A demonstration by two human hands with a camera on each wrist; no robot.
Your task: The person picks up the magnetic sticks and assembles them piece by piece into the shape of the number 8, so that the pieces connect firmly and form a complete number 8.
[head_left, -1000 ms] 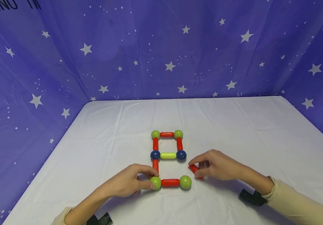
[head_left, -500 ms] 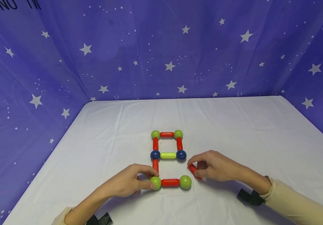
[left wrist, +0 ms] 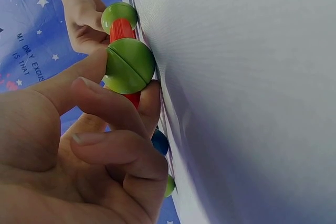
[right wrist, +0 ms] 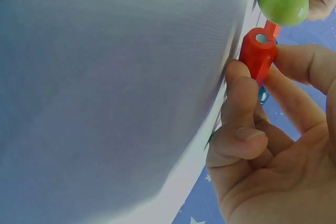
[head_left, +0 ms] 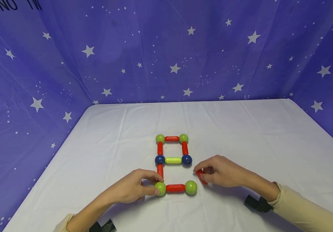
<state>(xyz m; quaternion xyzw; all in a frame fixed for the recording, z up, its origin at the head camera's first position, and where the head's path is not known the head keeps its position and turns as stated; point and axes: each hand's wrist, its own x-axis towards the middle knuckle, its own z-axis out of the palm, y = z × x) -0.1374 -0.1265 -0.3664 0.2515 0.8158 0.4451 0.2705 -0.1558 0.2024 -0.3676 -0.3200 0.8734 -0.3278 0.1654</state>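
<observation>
A figure of magnetic rods and balls lies on the white cloth. Green balls form its far corners, two blue balls joined by a yellow-green rod [head_left: 173,160] its middle, and a red rod [head_left: 176,188] links the near green balls. My left hand [head_left: 134,187] pinches the near left green ball [left wrist: 130,65] between thumb and fingers. To the right of the figure, my right hand [head_left: 223,170] pinches a loose red rod [right wrist: 258,53] by its sides. That rod stands slanted between the right blue ball [head_left: 186,160] and the near right green ball [head_left: 191,187], apart from both.
White cloth [head_left: 242,129] covers the table around the figure. A purple curtain [head_left: 155,48] with stars hangs behind and at both sides. Black wrist straps [head_left: 258,203] show below the tan sleeves [head_left: 305,206].
My right hand has shifted slightly left with the red rod, which now shows shorter between the fingers. My left hand and the figure stay in place.
</observation>
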